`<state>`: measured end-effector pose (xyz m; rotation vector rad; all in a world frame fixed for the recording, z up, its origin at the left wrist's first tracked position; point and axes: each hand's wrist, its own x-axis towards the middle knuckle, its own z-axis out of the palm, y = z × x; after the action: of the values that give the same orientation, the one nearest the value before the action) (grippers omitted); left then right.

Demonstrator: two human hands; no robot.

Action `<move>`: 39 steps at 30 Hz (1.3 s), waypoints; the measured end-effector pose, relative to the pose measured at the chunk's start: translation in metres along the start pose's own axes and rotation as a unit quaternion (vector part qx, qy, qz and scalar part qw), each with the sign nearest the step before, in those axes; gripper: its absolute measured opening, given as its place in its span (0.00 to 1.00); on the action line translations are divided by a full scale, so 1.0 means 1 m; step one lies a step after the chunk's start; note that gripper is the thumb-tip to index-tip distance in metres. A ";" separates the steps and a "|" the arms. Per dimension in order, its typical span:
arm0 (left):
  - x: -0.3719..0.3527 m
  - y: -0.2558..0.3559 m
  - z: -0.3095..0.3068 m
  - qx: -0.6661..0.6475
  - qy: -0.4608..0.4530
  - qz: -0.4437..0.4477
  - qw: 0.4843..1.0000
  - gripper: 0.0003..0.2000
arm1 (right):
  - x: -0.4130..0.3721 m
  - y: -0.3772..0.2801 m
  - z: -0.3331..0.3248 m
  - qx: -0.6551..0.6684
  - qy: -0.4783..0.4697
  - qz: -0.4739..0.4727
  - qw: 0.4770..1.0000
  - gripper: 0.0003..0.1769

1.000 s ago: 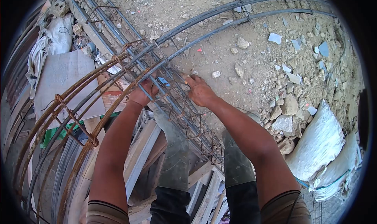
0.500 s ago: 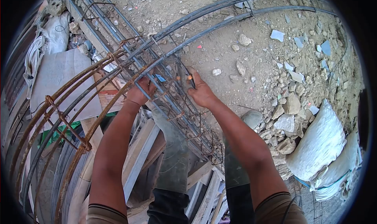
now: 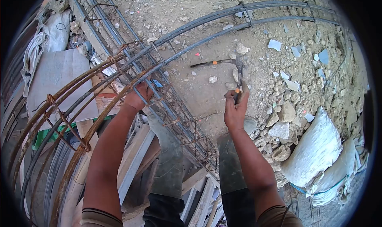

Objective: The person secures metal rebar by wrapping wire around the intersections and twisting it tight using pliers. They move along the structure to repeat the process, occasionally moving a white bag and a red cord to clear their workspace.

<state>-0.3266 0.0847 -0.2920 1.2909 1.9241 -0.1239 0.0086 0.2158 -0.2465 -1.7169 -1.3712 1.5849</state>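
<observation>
A pair of pincers [image 3: 240, 74] with dark handles and orange bands is spread wide over the dirt. My right hand [image 3: 235, 111] grips one handle, while the other handle points left toward the rebar. At the crossing of a straight rebar cage [image 3: 175, 117] and a curved set of bars [image 3: 207, 35], my left hand [image 3: 138, 96] is closed, its fingers curled in and partly hidden behind a bar. What those fingers hold, if anything, does not show. Rusty tie wire [image 3: 124, 52] binds bars near the crossing.
Rusty curved bars [image 3: 59, 83] sweep toward the lower left. Below me lie timber planks [image 3: 137, 159], with a grey board [image 3: 59, 83] at left. Stones [image 3: 280, 129], tile shards [image 3: 274, 44] and white sacks [image 3: 314, 147] occupy the right side.
My right hand has pulled away from the cage to the right, carrying the pincers, whose handles are now widely spread. My left hand stays at the crossing.
</observation>
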 end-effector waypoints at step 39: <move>0.006 -0.005 -0.003 0.006 -0.055 0.039 0.998 0.30 | 0.059 0.001 0.195 0.019 -0.210 0.075 0.975 0.08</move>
<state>-0.3332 0.0880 -0.2953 1.3375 1.7805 -0.1648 -0.1784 0.2074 -0.3259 -1.5497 -1.4091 2.1393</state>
